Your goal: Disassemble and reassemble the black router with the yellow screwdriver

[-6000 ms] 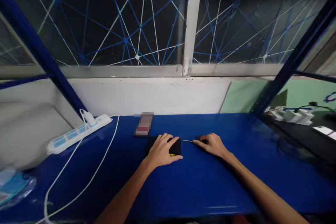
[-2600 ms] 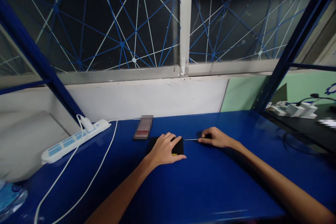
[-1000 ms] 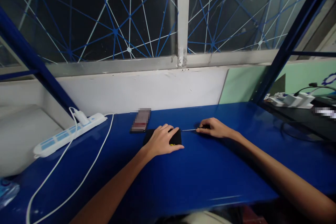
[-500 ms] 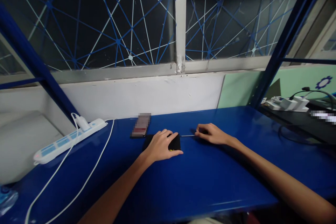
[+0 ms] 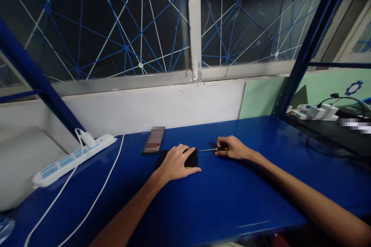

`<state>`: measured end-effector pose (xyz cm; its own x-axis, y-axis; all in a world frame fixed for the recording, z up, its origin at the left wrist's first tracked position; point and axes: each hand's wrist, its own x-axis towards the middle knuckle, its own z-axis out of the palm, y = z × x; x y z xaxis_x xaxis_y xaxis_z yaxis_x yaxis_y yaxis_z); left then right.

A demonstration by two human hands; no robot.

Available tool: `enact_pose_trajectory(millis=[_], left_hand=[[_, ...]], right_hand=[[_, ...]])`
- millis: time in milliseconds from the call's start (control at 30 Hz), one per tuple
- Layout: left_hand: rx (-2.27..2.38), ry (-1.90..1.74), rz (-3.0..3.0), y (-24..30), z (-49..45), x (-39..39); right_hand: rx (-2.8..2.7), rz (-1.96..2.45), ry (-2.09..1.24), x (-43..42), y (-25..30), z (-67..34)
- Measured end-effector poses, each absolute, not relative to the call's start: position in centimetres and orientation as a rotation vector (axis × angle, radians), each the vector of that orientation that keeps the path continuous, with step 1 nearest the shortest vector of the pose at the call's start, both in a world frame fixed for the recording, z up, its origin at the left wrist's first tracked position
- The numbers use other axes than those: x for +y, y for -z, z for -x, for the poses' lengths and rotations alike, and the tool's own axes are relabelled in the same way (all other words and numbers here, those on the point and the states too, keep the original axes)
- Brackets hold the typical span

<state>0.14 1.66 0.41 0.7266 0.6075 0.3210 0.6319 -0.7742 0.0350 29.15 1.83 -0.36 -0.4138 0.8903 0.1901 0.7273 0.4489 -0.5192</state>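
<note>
at the lower left edge, a bit of clear plastic shows, too cut off to name. above it bulges a pale grey shape. a white power strip with blue sockets lies slantwise on the blue table, 1 white plug in its far end, and a white cable loops down toward the near edge. right of the cable lies a phone-like slab, its face blurred out.

just beside the slab, near the middle of the table, a flat black case lies under the left hand. that hand is clamped across it, fingers spread over the top and thumb along the near edge, by a patch of yellow. from the case's right side a thin metal shaft runs to the right hand, whose fingers and thumb are pinched on the black and yellow handle of a screwdriver, held roughly level. whether its tip touches the case, i cannot tell.

farther right, a green panel leans behind the table, and 2 white adapters sit on a black surface.
</note>
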Motion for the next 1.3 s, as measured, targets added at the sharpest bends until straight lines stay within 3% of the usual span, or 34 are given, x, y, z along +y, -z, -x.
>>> enact_pose_trajectory(millis=[1300], left_hand=[[-1.068, 0.465, 2.851, -0.59, -0.22, 1.3]], right_hand=[[-2.253, 1.328, -0.559, 1.67, 0.03, -29.04]])
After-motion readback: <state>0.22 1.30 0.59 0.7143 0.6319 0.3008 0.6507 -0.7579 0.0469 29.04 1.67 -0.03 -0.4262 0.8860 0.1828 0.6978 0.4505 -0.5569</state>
